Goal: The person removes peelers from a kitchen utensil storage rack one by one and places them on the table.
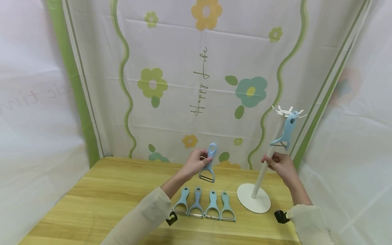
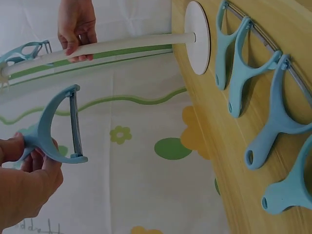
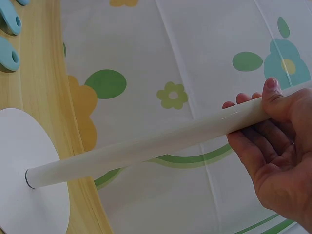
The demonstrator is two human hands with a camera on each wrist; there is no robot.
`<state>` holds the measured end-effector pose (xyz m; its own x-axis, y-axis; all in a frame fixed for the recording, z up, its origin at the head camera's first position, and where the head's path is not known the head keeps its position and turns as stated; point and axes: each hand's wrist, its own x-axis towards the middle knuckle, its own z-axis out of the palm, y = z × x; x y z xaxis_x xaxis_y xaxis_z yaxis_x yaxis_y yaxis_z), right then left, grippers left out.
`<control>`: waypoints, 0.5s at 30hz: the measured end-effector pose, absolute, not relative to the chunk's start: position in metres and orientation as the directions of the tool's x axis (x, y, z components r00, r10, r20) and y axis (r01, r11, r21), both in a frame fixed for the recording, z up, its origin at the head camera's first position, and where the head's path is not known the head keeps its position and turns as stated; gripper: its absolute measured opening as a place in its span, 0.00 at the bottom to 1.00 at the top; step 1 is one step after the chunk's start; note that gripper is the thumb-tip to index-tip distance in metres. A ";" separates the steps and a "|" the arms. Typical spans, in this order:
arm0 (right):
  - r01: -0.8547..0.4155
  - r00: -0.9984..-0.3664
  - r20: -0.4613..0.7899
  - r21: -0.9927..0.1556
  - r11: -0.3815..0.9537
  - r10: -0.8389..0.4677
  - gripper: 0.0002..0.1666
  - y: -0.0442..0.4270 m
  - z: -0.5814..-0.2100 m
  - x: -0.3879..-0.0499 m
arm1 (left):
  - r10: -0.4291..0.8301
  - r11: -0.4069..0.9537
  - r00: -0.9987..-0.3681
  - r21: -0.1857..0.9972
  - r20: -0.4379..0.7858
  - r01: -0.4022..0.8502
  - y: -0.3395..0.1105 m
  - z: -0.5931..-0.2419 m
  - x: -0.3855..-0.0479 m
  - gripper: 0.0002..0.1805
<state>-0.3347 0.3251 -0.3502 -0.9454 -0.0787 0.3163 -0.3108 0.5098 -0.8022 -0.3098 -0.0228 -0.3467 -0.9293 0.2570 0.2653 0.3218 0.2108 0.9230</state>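
My left hand (image 1: 196, 162) pinches a blue peeler (image 1: 211, 153) by its handle, above the back of the table, blade end down. In the left wrist view its curved fork and metal blade (image 2: 75, 124) show plainly. My right hand (image 1: 283, 166) grips the white pole of a hook stand (image 1: 261, 177), about midway up; in the right wrist view thumb and fingers lie around the pole (image 3: 146, 144). From the white hooks (image 1: 286, 111) at the top hangs at least one blue peeler (image 1: 289, 129); overlap hides whether there are more.
Several blue and green-blue peelers (image 1: 212, 204) lie in a row on the wooden table (image 1: 122, 200), handles pointing to the back. The stand's round white base (image 1: 245, 197) rests right of them. A patterned curtain (image 1: 177, 119) rises behind the table, with white sheets on both sides.
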 end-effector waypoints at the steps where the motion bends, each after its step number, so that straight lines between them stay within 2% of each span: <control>1: -0.310 -0.946 0.316 -0.802 0.510 -0.077 0.22 0.325 -0.350 -0.335 | 0.256 0.213 -0.929 0.922 0.268 0.324 -0.025 -0.349 -0.310 0.07; 15: -0.296 -0.949 0.306 -0.793 0.532 -0.072 0.21 0.325 -0.350 -0.336 | 0.223 0.226 -0.942 0.926 0.252 0.301 -0.053 -0.371 -0.306 0.06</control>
